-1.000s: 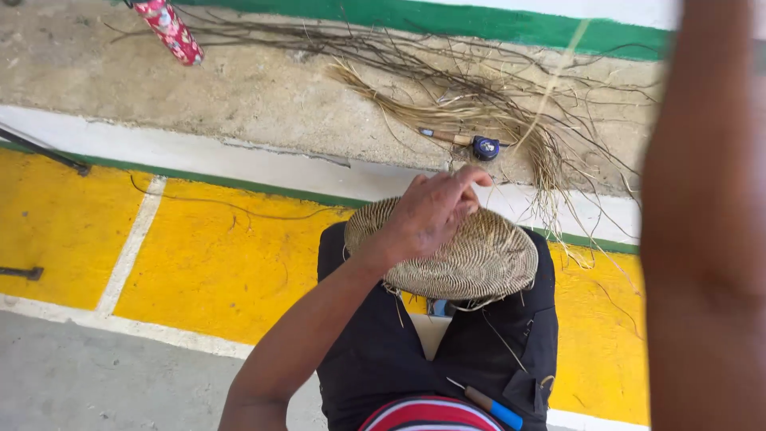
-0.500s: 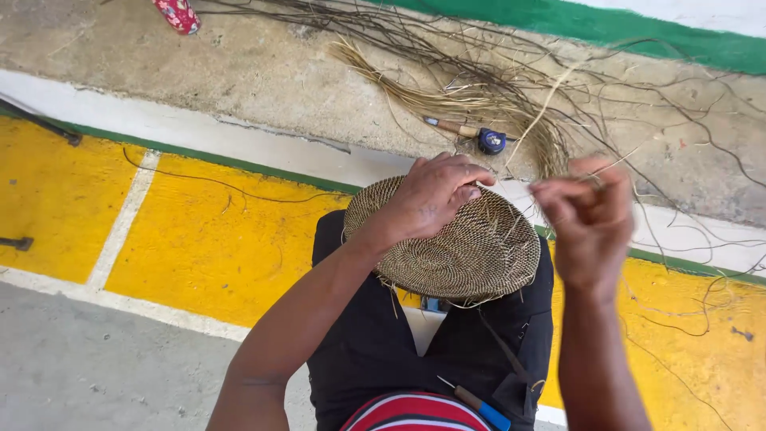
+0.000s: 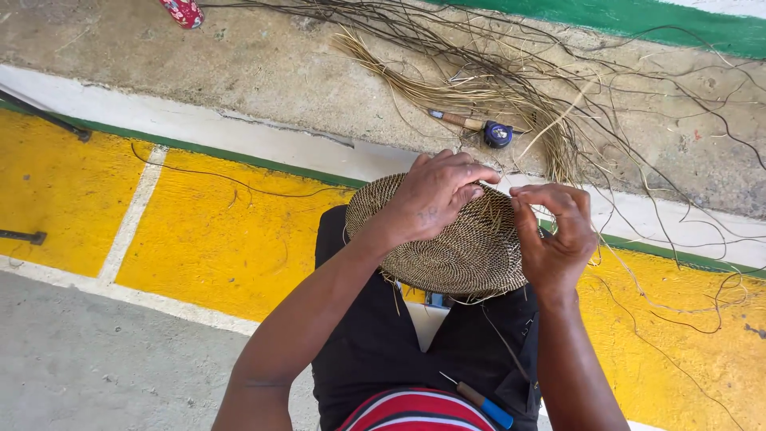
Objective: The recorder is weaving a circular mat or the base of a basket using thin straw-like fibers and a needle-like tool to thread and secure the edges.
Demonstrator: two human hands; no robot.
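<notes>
Right hand (image 3: 554, 239) now at basket rim, grip pinching a fibre, left hand (image 3: 439, 195) clasping empty woven basket (image 3: 447, 255)

The woven disc (image 3: 455, 247) is lying on the person's lap, with the left hand (image 3: 435, 195) resting on its far edge and the right hand (image 3: 554, 235) touching its right edge. Beyond the disc, on the step (image 3: 239, 72), a bundle of fibres (image 3: 495, 88) is spreading out, and a small tool (image 3: 479, 128) is lying among them. A screwdriver (image 3: 483, 403) is sitting on the lap, nearer to the body than the disc.
</notes>
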